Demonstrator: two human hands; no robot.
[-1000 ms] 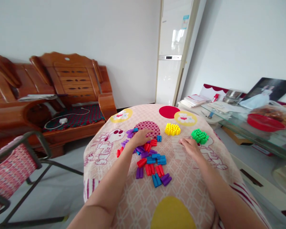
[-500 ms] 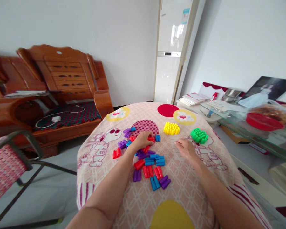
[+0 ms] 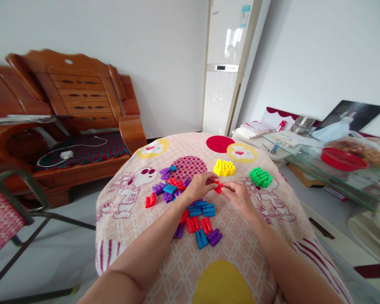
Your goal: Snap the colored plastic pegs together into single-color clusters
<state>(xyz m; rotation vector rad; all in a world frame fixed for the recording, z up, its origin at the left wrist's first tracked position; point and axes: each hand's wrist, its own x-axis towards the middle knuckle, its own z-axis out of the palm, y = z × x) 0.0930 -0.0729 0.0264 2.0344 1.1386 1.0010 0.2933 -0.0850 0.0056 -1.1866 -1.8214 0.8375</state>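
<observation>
On the glass shelf (image 3: 307, 162) at the far right stands a red basin (image 3: 343, 159); a clear plastic bag (image 3: 370, 147) of brown contents bulges above its rim, though whether the bag sits inside or just behind cannot be told. Farther back is a shiny metal bowl (image 3: 305, 121), whose inside is hidden. A brown carton (image 3: 305, 176) lies below the shelf, its contents out of sight.

Over the cloth-covered counter (image 3: 247, 249), the two hands meet near the middle. The left hand (image 3: 213, 183) comes in palm down, fingers bent, pinching a small red piece (image 3: 218, 188) from its left side. The right hand (image 3: 227, 187) grips the same piece from the other side between thumb and forefinger, the other fingers curled. Both forearms reach forward from the bottom corners and slant inward.

The red piece is between the fingertips, just nearer than the yellow cluster (image 3: 224, 167). A green cluster (image 3: 261, 177) stands farther right, apart from the yellow one. Loose blue pieces (image 3: 202, 239), purple pieces (image 3: 214, 237) and other red pieces (image 3: 193, 224) lie scattered beside and below the left hand, some partly hidden by it.
</observation>
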